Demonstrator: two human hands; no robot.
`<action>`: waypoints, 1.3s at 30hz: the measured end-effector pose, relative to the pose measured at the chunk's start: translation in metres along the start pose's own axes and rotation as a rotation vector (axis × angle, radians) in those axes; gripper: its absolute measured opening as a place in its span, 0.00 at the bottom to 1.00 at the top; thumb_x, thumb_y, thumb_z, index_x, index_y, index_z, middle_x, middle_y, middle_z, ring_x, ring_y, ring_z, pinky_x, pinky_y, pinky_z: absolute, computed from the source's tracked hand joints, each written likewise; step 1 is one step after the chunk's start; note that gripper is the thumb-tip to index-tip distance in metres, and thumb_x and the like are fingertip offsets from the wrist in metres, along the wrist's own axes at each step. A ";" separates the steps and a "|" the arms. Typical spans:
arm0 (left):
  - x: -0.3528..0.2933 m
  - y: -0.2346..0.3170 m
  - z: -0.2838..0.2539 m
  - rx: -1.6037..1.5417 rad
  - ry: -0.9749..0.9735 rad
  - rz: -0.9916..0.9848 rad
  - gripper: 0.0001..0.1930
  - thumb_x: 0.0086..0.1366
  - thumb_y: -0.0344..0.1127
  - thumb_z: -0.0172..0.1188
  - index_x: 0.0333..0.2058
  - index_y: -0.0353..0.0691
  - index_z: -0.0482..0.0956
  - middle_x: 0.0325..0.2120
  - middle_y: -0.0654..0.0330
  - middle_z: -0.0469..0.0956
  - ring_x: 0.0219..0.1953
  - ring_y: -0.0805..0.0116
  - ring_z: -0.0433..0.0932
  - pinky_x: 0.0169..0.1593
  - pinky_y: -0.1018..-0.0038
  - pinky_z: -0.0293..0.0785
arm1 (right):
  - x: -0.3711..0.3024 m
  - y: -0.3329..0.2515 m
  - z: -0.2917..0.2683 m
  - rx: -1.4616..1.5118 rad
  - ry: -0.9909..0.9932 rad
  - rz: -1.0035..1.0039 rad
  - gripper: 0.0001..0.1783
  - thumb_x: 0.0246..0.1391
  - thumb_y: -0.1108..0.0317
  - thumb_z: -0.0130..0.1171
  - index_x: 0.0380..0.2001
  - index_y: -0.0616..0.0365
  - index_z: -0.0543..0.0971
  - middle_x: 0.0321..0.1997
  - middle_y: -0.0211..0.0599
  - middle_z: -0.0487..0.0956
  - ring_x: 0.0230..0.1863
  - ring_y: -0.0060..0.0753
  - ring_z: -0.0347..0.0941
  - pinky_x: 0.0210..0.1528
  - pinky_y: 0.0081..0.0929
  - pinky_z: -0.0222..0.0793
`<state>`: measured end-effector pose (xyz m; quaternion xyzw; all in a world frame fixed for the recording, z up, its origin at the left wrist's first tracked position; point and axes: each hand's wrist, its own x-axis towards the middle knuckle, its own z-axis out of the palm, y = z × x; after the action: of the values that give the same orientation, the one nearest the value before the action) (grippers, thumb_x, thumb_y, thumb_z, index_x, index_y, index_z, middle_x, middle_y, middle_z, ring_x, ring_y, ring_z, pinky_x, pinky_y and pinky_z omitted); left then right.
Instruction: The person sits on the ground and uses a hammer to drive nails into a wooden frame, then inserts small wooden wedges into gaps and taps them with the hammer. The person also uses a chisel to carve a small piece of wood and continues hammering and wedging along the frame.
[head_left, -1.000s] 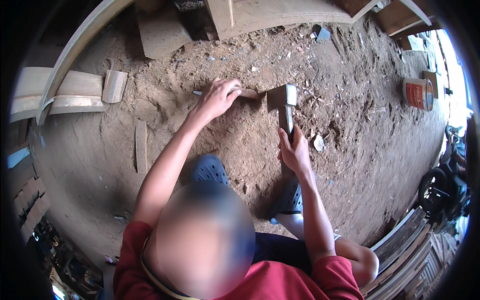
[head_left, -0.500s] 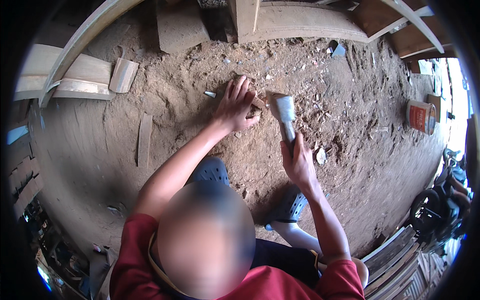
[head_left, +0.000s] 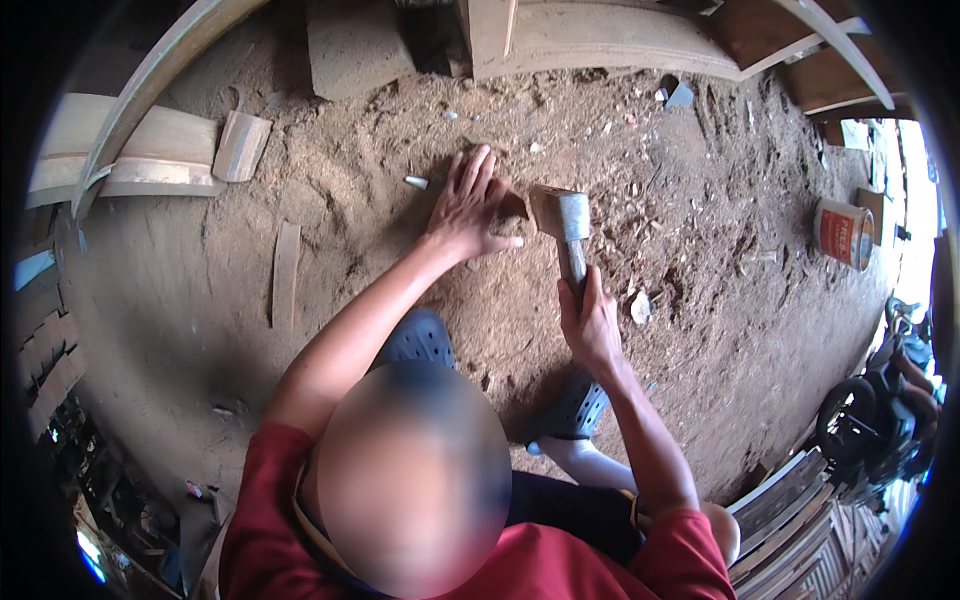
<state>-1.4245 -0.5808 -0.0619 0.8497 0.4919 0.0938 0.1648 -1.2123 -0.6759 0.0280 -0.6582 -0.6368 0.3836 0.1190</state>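
Low over the dirt, my left hand [head_left: 465,215] reaches forward with its fingers stretched and its thumb apart. Between thumb and forefinger shows the end of a brown piece of wood [head_left: 513,206], most of which the hand covers. Just to the right of it, my right hand [head_left: 594,325] is wrapped around the handle of a hatchet [head_left: 572,214]. Its broad brown blade points left, close to the wood, and a pale patch shows on the side nearest the handle. I cannot tell whether the blade touches the wood.
Wood chips [head_left: 650,215] litter the dirt. A flat wooden strip [head_left: 286,270] and short board [head_left: 242,146] lie left. Wooden frames [head_left: 600,40] stand at the far side. To the right are a red and white bucket [head_left: 840,234], a motorcycle [head_left: 865,420] and stacked slats [head_left: 790,520].
The hatchet head has turned slightly, and its blade now sits nearer the left hand. The piece of wood looks tilted and darker. Both hands have otherwise barely moved.
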 end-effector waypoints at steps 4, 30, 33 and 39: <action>0.002 -0.003 0.000 -0.095 0.031 0.067 0.45 0.41 0.63 0.71 0.50 0.37 0.65 0.61 0.39 0.55 0.68 0.43 0.46 0.68 0.41 0.43 | 0.002 -0.028 -0.022 0.190 0.056 0.155 0.17 0.62 0.68 0.49 0.48 0.64 0.59 0.19 0.57 0.75 0.17 0.55 0.75 0.15 0.45 0.66; 0.002 -0.004 -0.004 0.032 0.114 0.129 0.44 0.44 0.67 0.66 0.49 0.36 0.67 0.58 0.41 0.59 0.66 0.47 0.50 0.69 0.46 0.43 | -0.001 -0.014 -0.018 0.300 0.260 0.034 0.17 0.61 0.68 0.50 0.46 0.67 0.60 0.18 0.51 0.75 0.15 0.44 0.75 0.15 0.39 0.69; 0.003 -0.003 -0.002 0.023 0.031 0.087 0.45 0.44 0.67 0.66 0.51 0.35 0.66 0.62 0.40 0.54 0.68 0.47 0.45 0.69 0.45 0.39 | -0.005 -0.003 0.003 0.358 0.177 0.047 0.16 0.62 0.65 0.48 0.42 0.69 0.60 0.19 0.55 0.76 0.14 0.43 0.74 0.13 0.37 0.71; -0.007 -0.011 -0.001 0.077 -0.029 0.083 0.39 0.54 0.59 0.62 0.56 0.35 0.66 0.65 0.41 0.49 0.70 0.48 0.44 0.70 0.44 0.35 | 0.003 0.007 -0.009 0.174 -0.161 0.220 0.16 0.65 0.61 0.46 0.41 0.67 0.65 0.22 0.61 0.78 0.19 0.46 0.77 0.14 0.39 0.73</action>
<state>-1.4372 -0.5818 -0.0647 0.8764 0.4569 0.0695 0.1352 -1.2011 -0.6710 0.0283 -0.6781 -0.5328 0.4997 0.0814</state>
